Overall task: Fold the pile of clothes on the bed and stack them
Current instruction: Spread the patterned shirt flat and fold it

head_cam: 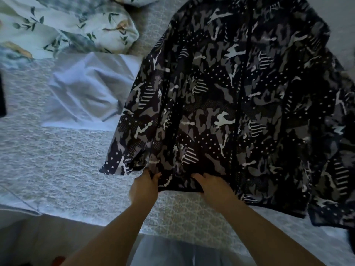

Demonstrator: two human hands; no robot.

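Note:
A dark camouflage-print jacket [240,96] with white dots and stripes lies spread over the bed, its hem toward me. My left hand [144,186] grips the hem at its near left corner, fingers curled into the fabric. My right hand [213,186] holds the hem a little to the right, fingers tucked over the edge. A white folded garment [86,93] lies to the left of the jacket, partly under its edge.
The bed has a pale textured bedspread [48,160]. A floral duvet or pillow [67,24] is bunched at the far left. A dark object [2,96] sits at the left frame edge. The bed's near edge runs along the bottom.

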